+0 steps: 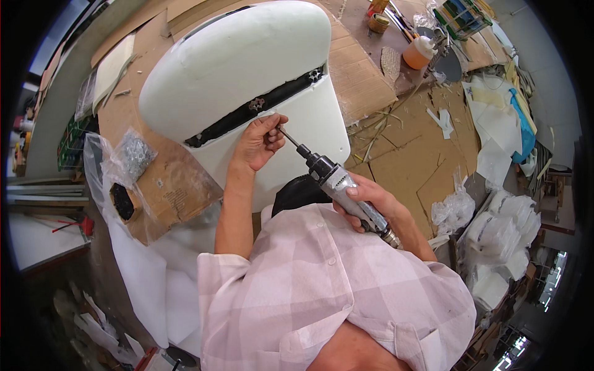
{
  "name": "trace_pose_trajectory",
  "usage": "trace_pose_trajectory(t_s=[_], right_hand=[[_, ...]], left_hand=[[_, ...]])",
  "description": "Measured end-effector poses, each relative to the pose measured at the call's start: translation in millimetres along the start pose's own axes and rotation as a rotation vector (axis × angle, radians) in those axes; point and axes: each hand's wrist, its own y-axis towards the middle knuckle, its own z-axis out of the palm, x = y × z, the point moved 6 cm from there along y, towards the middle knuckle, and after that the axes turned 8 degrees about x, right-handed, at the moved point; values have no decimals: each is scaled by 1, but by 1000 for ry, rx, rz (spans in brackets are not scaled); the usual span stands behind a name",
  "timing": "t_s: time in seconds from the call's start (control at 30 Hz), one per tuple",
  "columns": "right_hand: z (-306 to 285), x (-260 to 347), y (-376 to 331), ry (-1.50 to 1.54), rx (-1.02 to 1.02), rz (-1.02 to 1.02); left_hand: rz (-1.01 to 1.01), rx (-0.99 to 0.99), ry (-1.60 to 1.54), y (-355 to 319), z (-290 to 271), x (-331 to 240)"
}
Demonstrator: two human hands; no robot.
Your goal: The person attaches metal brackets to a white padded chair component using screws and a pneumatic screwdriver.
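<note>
Power screwdriver (337, 179): silver body, black collar, slim bit (289, 136) pointing upper left over the panel.
White panel (247, 55): large, rounded, lying on cardboard (365, 93); black diagonal slot (226, 122) contains star-shaped metal fittings (257, 104).

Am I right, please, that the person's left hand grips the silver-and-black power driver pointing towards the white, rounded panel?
Not quite: the head view shows the right hand, not the left hand, gripping the silver-and-black power driver; it does point towards the white, rounded panel.
</note>
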Motion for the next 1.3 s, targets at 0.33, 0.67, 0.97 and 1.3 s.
trace_pose_trajectory(t_s=[0.33, 0.67, 0.97, 1.3], right_hand=[[-11, 6, 22, 32, 1, -43], [-10, 20, 43, -72, -79, -40], [-7, 25, 44, 55, -72, 0], [-5, 31, 48, 190, -38, 44]], left_hand=[[55, -187, -269, 12, 3, 9], [172, -492, -369, 22, -5, 15], [211, -451, -460, 22, -7, 16], [178, -573, -512, 26, -8, 16]])
